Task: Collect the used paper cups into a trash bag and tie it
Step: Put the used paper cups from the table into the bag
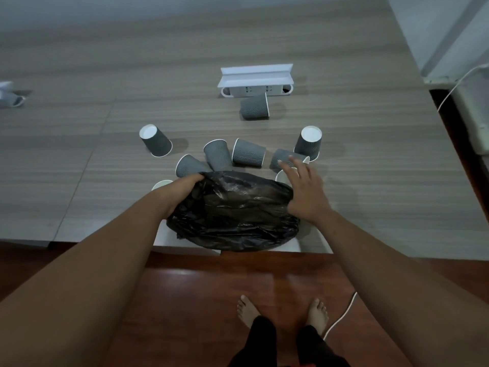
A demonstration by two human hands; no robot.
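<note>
The person's left hand (185, 185) grips the rim of the black trash bag (232, 210) at the near edge of the desk (370, 207). The right hand (304, 189) has loose, spread fingers over a tipped cup (284, 158) at 1 o'clock from the bag. It should pinch that cup and drop it in while the left keeps the bag wide. Another cup (254, 106) lies far off at 12 o'clock, touching a white socket box (255, 82).

A single wide-angle head view looks steeply down and forward, close over the counter (344, 62) filling the upper frame, floor (201, 300) below.
</note>
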